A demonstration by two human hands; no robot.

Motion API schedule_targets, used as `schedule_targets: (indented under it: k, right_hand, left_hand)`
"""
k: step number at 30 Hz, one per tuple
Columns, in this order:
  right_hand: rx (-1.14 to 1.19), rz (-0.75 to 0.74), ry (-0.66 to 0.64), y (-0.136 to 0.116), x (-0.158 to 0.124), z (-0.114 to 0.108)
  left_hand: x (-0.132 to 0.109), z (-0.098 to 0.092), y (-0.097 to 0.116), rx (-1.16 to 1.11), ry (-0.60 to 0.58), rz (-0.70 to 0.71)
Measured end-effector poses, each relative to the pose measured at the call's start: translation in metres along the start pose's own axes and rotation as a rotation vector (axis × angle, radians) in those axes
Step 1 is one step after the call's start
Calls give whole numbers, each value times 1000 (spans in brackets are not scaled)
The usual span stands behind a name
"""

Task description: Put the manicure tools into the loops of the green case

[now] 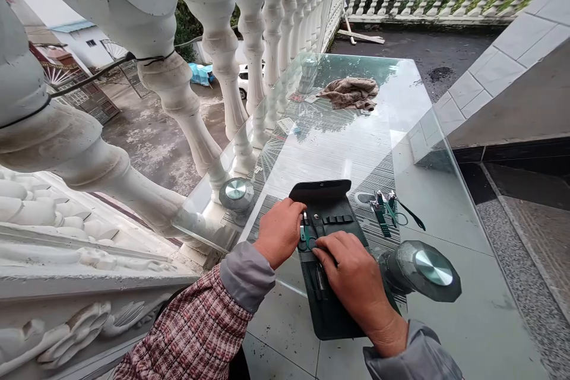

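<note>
A black manicure case (327, 314) lies unfolded on the glass table, its top flap raised. My left hand (280, 231) is closed on the case's left edge, fingertips beside the tools in the upper pocket. My right hand (354, 273) reaches over the case from the right, its thumb and forefinger pinching small green-handled scissors (306, 242) in the pocket. Empty elastic loops (337, 219) run across the upper right of the case. Slim metal tools (319, 278) sit lower down, partly covered by my right hand. Green nail clippers (381, 215) and other small tools rest to the right.
The glass table (427, 190) has round metal-capped supports, one (238, 193) at left and another (427, 270) near my right wrist. A crumpled brown cloth (350, 94) lies at the far end. White balusters (178, 89) border the left side; a tiled wall (503, 59) stands right.
</note>
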State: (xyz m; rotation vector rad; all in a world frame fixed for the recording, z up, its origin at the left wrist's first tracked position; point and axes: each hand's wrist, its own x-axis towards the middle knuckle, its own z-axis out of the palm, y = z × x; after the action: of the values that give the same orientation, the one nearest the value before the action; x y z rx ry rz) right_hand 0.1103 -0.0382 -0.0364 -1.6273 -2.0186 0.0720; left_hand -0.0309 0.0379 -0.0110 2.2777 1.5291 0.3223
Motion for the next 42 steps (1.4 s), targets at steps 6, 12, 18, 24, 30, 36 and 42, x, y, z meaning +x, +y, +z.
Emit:
schedule_targets:
  k: [6,12,18,24,30,36,42]
  right_hand:
    - [-60,-26,-22,-6,3,3]
    - [-124,24,-62,-1,3,1]
    - [-130,27,-102,1,2,-1]
    - [-168,12,-90,1,1,0]
    - [-142,16,-98,1,0,-1]
    - [-147,30,-92,2,0,2]
    - [-185,11,-33,2,0,4]
  left_hand:
    - [0,-3,0,8,-10,30]
    - [0,-7,-3,-5,-44,57]
    - [0,-4,-5,-4,-48,78]
    - [0,-2,-4,11,-44,76]
    - [1,0,-3,29,-38,60]
    - [1,0,-1,34,-40,50]
    - [1,-2,-2,25,-43,59]
